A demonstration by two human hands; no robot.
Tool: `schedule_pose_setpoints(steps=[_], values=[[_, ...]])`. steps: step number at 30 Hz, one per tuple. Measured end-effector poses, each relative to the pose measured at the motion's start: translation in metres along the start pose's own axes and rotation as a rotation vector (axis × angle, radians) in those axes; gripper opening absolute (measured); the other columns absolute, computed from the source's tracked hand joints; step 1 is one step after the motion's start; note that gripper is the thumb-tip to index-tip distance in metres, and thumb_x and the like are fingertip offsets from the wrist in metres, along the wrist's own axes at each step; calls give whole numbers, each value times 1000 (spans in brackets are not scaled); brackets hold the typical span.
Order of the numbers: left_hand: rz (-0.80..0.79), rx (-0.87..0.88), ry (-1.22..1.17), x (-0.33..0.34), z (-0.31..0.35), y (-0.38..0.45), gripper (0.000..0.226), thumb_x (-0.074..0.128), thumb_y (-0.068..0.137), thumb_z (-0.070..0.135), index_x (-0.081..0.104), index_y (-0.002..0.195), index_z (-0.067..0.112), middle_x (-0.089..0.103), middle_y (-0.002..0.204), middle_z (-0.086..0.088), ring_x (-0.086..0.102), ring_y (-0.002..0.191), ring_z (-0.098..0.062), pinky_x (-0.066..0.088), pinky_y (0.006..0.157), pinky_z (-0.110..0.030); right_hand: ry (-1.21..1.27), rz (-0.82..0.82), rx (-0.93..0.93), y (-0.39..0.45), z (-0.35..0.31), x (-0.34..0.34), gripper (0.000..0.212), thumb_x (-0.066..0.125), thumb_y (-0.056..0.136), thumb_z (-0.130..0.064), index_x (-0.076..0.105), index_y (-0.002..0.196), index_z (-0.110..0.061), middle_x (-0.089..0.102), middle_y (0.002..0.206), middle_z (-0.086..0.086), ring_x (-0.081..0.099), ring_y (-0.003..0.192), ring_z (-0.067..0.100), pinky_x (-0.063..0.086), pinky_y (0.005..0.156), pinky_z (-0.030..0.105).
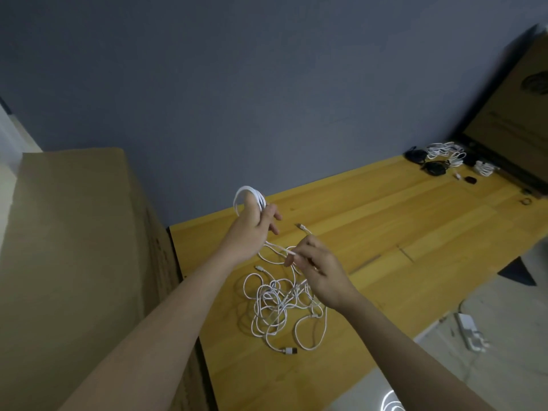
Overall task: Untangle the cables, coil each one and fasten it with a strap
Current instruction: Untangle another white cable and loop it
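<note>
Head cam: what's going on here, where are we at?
A person is coiling a white cable over a wooden table. The left hand holds the coil wound so far; the right hand pinches the same cable near its free plug. A tangle of white cable is on the table below the hands. Some bundled cables lie at the far end.

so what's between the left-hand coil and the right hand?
Head view: a short white cable run hangs in the air from the coil in the left hand to the right hand.

Too small to tell apart: far-right bundles [444, 157] on counter [385, 221]. Cut off at bottom edge: white loop [391, 401].
</note>
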State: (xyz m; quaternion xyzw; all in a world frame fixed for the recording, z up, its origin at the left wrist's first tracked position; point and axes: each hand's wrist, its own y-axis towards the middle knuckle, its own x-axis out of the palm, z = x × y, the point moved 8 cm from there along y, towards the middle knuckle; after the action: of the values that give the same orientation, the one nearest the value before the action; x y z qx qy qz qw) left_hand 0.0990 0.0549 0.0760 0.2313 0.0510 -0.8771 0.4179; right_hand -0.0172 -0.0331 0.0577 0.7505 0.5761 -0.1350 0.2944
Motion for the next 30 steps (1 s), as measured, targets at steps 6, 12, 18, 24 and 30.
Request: schedule_pose_setpoints(steps=[6,12,18,24,30], values=[[-117,46,169,13,14,-8,24,31,102,37,29,95,14,58,72,5,59,66,-13,47,65,-35,-42,339,54,18,-2,-49,11,63,90,-19,67,100,-18,54,73,-8,53,67,5,39,62,14],[-94,19,-233,7,26,-8,19,36,103,23,44,94,10,49,67,0,46,51,-1,40,56,-20,-326,502,-11,34,0,-58,17,66,86,-28,75,86,-13,65,92,-1,52,88,14,36,79,17],[-50,12,-451,1,26,-4,8,42,101,12,48,97,16,43,69,-1,43,52,1,35,51,-11,634,202,581,43,24,-5,24,47,100,-16,59,80,-11,51,64,3,55,55,10,51,58,22],[15,104,-114,-18,20,-2,10,51,98,14,46,106,11,42,70,4,36,52,-2,34,54,-15,99,-176,498,67,4,-39,23,54,97,-23,66,79,-14,34,47,-11,26,41,6,21,40,17],[2,6,216,-25,12,-4,28,57,92,43,46,96,18,54,78,3,54,70,-23,43,65,-35,-385,-228,251,93,-23,-85,13,72,85,-26,73,91,-14,45,58,-6,39,48,5,31,48,15]])
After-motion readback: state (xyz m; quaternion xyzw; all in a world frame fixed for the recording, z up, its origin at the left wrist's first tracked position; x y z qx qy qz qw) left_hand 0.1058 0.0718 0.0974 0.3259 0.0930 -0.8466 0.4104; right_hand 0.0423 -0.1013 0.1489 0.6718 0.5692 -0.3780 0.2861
